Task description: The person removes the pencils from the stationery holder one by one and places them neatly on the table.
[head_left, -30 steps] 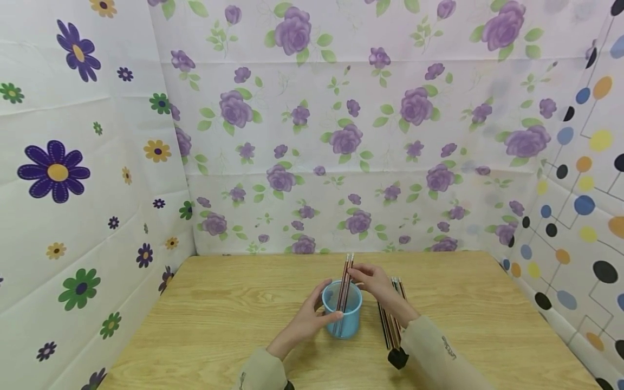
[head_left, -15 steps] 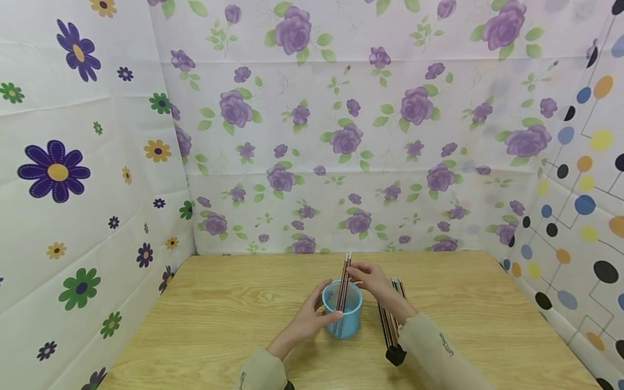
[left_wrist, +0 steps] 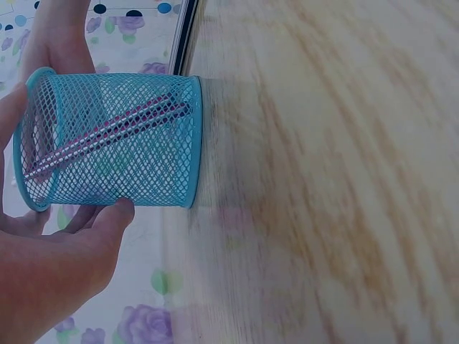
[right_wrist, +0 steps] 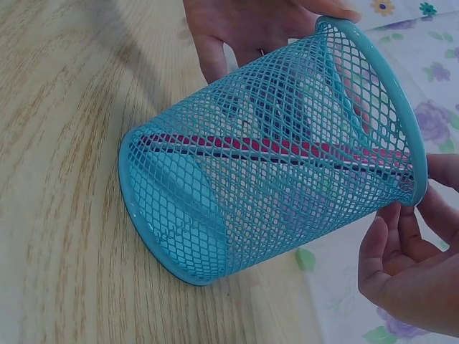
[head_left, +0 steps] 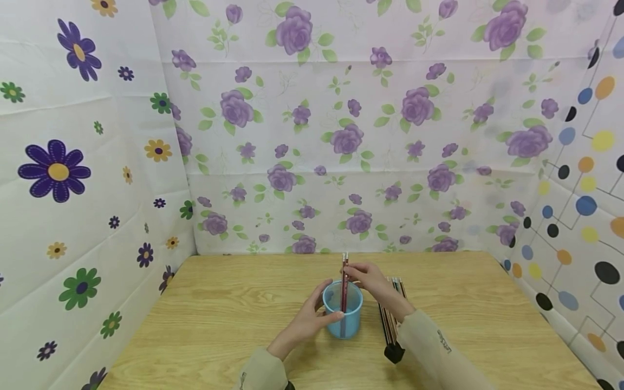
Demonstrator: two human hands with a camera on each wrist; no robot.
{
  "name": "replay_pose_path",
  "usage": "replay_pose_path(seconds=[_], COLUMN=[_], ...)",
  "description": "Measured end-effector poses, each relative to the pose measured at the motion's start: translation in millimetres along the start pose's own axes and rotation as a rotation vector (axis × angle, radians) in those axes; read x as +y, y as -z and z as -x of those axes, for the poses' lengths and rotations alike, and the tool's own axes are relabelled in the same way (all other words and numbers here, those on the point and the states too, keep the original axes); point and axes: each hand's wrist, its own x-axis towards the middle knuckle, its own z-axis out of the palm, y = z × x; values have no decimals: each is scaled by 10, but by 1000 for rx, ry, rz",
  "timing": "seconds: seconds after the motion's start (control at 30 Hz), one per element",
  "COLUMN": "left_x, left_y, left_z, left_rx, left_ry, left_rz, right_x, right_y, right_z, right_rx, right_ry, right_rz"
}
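A light blue mesh pencil cup (head_left: 352,326) stands upright on the wooden table. My left hand (head_left: 308,315) holds it from the left, thumb at the near side and fingers at the far rim. Two reddish striped pencils (head_left: 344,295) stand inside, their white-tipped ends rising above the rim. My right hand (head_left: 369,279) pinches them near the top, over the cup's right rim. Through the mesh in the right wrist view, the pencils (right_wrist: 244,145) run from base to rim. A bundle of dark and brown pencils (head_left: 388,323) lies right of the cup, partly under my right forearm.
At the bundle's near end is a black faceted piece (head_left: 394,353), close to my right sleeve (head_left: 429,341). The wooden table (head_left: 219,303) reaches back to a flower-printed cloth (head_left: 273,216), with patterned cloths along both sides.
The pencils' tops have swung left with my right hand, and they now stand nearly upright and overlap. The bundle's black end has shifted slightly left and away. My left hand has kept its place.
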Motion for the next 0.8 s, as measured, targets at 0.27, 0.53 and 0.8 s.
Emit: replay_pose_path(seconds=[0.27, 0.53, 0.8], left_x=[4, -18, -20], left_y=[-6, -5, -3], left_z=[0, -9, -8], left_rx=[9, 3, 1], left_ry=[7, -6, -6], left_rz=[5, 12, 20], right_x=[15, -36, -90], right_y=[21, 81, 164], right_z=[-2, 30, 49], right_rx=[-2, 86, 126], right_ry=[9, -22, 12], right_rz=[-8, -23, -86])
